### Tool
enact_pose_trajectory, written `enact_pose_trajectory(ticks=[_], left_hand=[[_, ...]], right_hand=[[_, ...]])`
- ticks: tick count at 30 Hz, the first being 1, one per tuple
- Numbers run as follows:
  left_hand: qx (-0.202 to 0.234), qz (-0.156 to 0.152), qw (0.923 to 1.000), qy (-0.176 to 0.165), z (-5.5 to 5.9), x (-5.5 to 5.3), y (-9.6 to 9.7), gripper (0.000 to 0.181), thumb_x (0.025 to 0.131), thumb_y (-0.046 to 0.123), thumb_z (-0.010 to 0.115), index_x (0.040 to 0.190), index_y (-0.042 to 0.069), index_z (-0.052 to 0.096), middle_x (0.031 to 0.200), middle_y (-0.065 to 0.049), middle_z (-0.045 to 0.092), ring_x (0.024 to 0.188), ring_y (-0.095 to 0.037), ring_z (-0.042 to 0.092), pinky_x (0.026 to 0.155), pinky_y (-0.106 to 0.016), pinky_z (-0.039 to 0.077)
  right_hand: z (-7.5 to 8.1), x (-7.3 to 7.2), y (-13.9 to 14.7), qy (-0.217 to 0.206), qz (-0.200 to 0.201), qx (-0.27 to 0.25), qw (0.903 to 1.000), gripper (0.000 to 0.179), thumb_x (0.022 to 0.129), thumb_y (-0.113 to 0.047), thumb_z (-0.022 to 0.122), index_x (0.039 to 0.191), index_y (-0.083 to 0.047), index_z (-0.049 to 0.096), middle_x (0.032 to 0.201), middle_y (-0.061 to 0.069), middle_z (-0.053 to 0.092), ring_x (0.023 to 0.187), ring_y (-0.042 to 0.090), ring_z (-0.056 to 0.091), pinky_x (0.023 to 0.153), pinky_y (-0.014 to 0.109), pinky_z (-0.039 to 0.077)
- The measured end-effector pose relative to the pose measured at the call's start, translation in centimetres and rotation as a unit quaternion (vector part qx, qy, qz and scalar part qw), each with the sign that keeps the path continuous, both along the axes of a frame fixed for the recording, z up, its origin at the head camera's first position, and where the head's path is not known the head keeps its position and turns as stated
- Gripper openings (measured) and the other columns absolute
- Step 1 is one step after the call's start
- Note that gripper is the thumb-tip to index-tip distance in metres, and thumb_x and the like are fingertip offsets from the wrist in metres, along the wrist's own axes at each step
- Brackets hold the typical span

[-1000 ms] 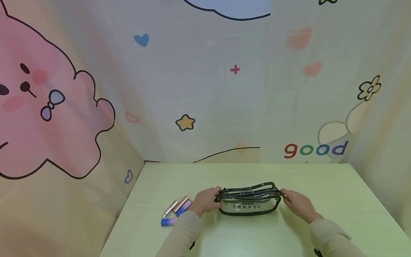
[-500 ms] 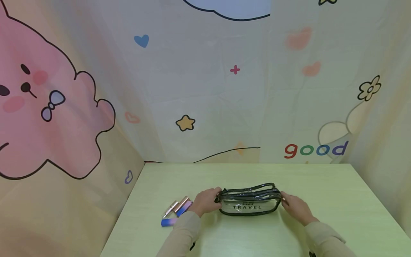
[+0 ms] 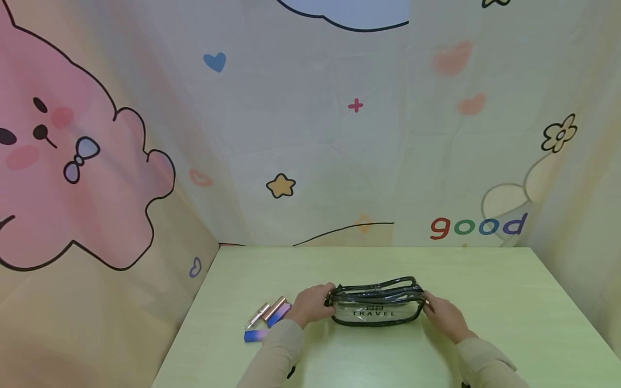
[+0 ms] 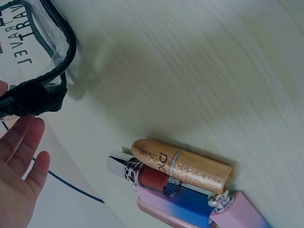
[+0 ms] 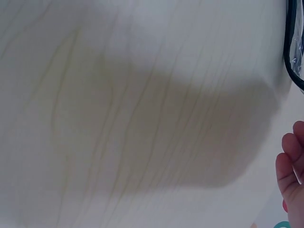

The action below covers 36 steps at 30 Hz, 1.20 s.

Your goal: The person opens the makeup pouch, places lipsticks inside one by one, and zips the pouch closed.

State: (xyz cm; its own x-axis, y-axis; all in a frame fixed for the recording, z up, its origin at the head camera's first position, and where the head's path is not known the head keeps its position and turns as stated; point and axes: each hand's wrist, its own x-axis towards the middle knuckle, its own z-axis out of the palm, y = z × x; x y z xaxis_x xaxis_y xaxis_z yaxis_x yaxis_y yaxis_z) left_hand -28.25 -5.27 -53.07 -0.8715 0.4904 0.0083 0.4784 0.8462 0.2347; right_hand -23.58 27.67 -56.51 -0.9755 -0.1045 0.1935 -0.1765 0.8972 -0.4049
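Note:
A clear pouch [image 3: 378, 317] with black trim and the word TRAVEL stands on the table in the head view. My left hand [image 3: 309, 305] grips its left end, thumb in front. At the opposite end my right hand [image 3: 447, 319] pinches the pouch's upper corner; whether a zipper pull is between those fingers is too small to tell. In the left wrist view the pouch's black end tab [image 4: 35, 99] sits at the left hand [image 4: 19, 161], whose lower fingers are loosely bent. Only the edge of the right hand [image 5: 292, 166] shows in the right wrist view.
Left of the pouch, partly behind my left arm, lie several cosmetics: a gold lipstick [image 4: 202, 172], a red lip gloss [image 4: 153, 180] and pink-and-blue tubes [image 4: 187, 205]. The pale table [image 3: 364, 355] meets a printed cloth backdrop [image 3: 315, 134] behind and at the sides.
My right hand has lowered slightly and its forearm has swung inward to the left, still at the pouch's right end. The left hand and pouch have barely moved.

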Motion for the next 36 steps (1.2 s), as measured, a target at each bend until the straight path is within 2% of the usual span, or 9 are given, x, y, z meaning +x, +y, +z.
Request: enact_pose_trajectory(ticks=[6, 10, 13, 17, 21, 29, 32, 36], left_hand=[[-0.003, 0.002, 1.0, 0.001, 0.3, 0.3, 0.1, 0.04, 0.074, 0.03, 0.062, 0.111, 0.022, 0.05, 0.09, 0.007, 0.06, 0.072, -0.007, 0.052, 0.06, -0.025, 0.043], [-0.01, 0.004, 0.9999, 0.008, 0.4, 0.5, 0.4, 0.042, 0.075, 0.029, 0.062, 0.113, 0.02, 0.049, 0.092, 0.005, 0.061, 0.073, -0.008, 0.053, 0.06, -0.025, 0.043], [-0.018, 0.014, 0.9997, 0.012, 0.3, 0.4, 0.6, 0.045, 0.076, 0.03, 0.061, 0.118, 0.021, 0.048, 0.097, 0.004, 0.061, 0.079, -0.009, 0.056, 0.064, -0.027, 0.046], [-0.024, 0.036, 0.999, 0.011, 0.5, 0.4, 1.0, 0.047, 0.077, 0.032, 0.061, 0.121, 0.021, 0.047, 0.102, 0.001, 0.062, 0.083, -0.012, 0.058, 0.065, -0.028, 0.047], [-0.021, 0.058, 0.998, 0.013, 0.9, 0.4, 1.3, 0.046, 0.077, 0.031, 0.061, 0.12, 0.019, 0.048, 0.099, 0.0, 0.062, 0.078, -0.012, 0.057, 0.061, -0.027, 0.046], [0.007, 0.083, 0.9963, 0.021, 0.5, 0.1, 1.8, 0.044, 0.078, 0.031, 0.06, 0.118, 0.018, 0.048, 0.092, -0.002, 0.064, 0.068, -0.013, 0.055, 0.053, -0.028, 0.043], [0.025, 0.091, 0.9954, 0.016, 0.4, 0.0, 2.0, 0.042, 0.078, 0.03, 0.059, 0.117, 0.018, 0.048, 0.089, -0.003, 0.064, 0.067, -0.013, 0.055, 0.053, -0.028, 0.043], [0.042, 0.095, 0.9945, 0.008, 0.2, 0.1, 2.3, 0.048, 0.078, 0.032, 0.06, 0.121, 0.018, 0.044, 0.094, -0.004, 0.064, 0.074, -0.015, 0.058, 0.058, -0.029, 0.045]], right_hand=[[0.0, 0.0, -0.2, -0.018, 0.001, -0.003, 0.9998, 0.004, 0.083, -0.006, 0.045, 0.081, -0.01, 0.045, 0.058, -0.002, 0.036, 0.053, 0.012, 0.035, 0.047, 0.027, 0.028], [0.2, 0.2, -0.2, -0.013, 0.005, -0.003, 0.9999, 0.008, 0.084, -0.006, 0.046, 0.078, -0.01, 0.042, 0.065, 0.0, 0.041, 0.058, 0.013, 0.037, 0.05, 0.028, 0.03], [0.8, 0.3, -0.2, 0.009, 0.001, -0.012, 0.9999, 0.002, 0.084, -0.007, 0.046, 0.083, -0.008, 0.047, 0.073, 0.003, 0.049, 0.062, 0.014, 0.044, 0.052, 0.03, 0.036], [1.9, 0.0, 0.0, 0.033, -0.006, -0.042, 0.9985, 0.017, 0.088, -0.009, 0.044, 0.1, -0.002, 0.054, 0.092, 0.013, 0.058, 0.08, 0.025, 0.057, 0.064, 0.041, 0.046], [3.0, -0.3, 0.1, 0.036, -0.013, -0.079, 0.9961, 0.028, 0.092, -0.015, 0.039, 0.11, 0.002, 0.052, 0.108, 0.021, 0.056, 0.093, 0.034, 0.056, 0.075, 0.048, 0.045], [4.3, -0.7, -0.3, 0.04, -0.022, -0.131, 0.9903, 0.038, 0.096, -0.024, 0.033, 0.119, 0.003, 0.045, 0.118, 0.023, 0.051, 0.098, 0.036, 0.054, 0.078, 0.049, 0.044], [4.5, -0.7, -0.7, 0.031, -0.018, -0.164, 0.9858, 0.04, 0.096, -0.026, 0.033, 0.121, 0.003, 0.042, 0.12, 0.025, 0.049, 0.099, 0.036, 0.053, 0.079, 0.049, 0.043], [4.7, -0.6, -1.2, -0.009, -0.012, -0.21, 0.9775, 0.045, 0.096, -0.031, 0.031, 0.126, 0.002, 0.036, 0.125, 0.027, 0.044, 0.106, 0.039, 0.049, 0.083, 0.05, 0.042]])
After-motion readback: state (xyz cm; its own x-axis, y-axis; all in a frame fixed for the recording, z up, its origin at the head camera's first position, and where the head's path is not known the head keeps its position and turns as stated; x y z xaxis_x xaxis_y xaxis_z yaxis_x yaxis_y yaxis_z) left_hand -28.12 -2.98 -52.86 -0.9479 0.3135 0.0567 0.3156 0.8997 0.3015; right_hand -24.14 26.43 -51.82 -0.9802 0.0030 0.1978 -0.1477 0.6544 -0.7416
